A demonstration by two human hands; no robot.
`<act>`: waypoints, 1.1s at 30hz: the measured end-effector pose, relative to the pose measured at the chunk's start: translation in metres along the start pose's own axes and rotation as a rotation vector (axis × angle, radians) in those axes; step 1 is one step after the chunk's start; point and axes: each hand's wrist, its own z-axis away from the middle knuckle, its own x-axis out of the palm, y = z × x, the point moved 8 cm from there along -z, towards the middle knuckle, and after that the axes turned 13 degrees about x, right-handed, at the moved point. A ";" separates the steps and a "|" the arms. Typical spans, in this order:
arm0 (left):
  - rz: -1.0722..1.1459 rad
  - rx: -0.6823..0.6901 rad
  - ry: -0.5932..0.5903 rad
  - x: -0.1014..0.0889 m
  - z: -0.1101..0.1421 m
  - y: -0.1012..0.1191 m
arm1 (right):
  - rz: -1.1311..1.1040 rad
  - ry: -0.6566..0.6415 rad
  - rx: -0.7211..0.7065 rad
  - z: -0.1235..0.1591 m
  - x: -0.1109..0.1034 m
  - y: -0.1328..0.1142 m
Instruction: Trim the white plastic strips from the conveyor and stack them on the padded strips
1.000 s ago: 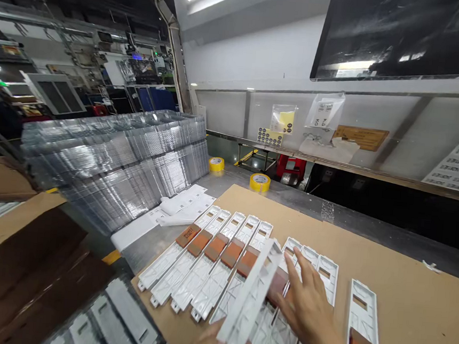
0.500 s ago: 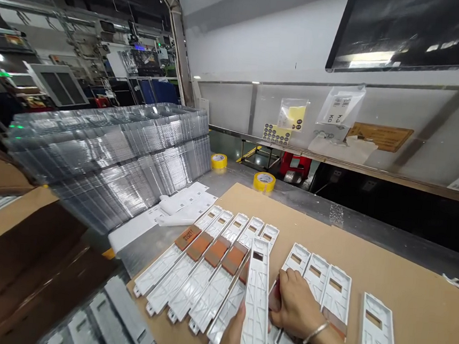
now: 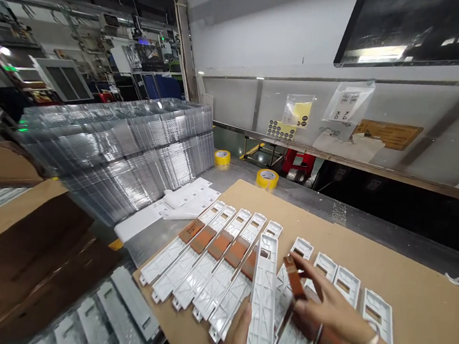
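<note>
My left hand (image 3: 238, 331) is closed round the edge of a long white plastic strip (image 3: 262, 298) with a ribbed face and a square window near its top. Between thumb and fingers, my right hand (image 3: 330, 306) pinches a small reddish-brown block (image 3: 294, 278), tilted just right of that strip. Beneath the right hand lie more white strips (image 3: 325, 266), partly covered by the hand. To the left is a row of several white strips (image 3: 165, 263), each with a brown block (image 3: 219, 244) across it; the leftmost block (image 3: 191, 231) bears dark printed digits.
Brown cardboard (image 3: 417, 269) covers the bench. Behind it are two yellow tape rolls (image 3: 267, 178). Stacked clear plastic trays (image 3: 114, 151) and white paper sheets (image 3: 186, 203) are on the left. Lower left are an open carton (image 3: 16, 260) and more strips (image 3: 121, 302).
My right hand has lifted off the strips with a brown block pinched in it. My left hand still holds the white strip. The view has shifted slightly.
</note>
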 end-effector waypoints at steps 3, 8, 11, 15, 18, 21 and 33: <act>-0.264 0.080 0.155 -0.012 0.003 0.006 | 0.166 0.105 -0.273 0.043 0.033 -0.042; -0.407 0.084 0.117 0.010 0.011 0.016 | 0.518 0.295 -0.369 0.065 0.082 -0.060; -0.311 0.138 -0.015 0.032 0.016 0.026 | 0.615 0.366 -0.318 0.059 0.095 -0.050; -0.166 0.223 -0.280 0.057 0.021 0.032 | 0.626 0.339 -0.292 0.060 0.100 -0.040; -0.163 0.219 -0.357 0.058 0.024 0.029 | 0.493 0.242 -0.304 0.064 0.095 -0.038; -0.250 0.205 -0.402 0.057 0.031 0.029 | 0.218 0.276 -0.148 0.063 0.077 -0.036; -0.358 0.201 -0.063 0.010 0.047 0.030 | -0.079 0.515 0.148 0.043 0.098 -0.021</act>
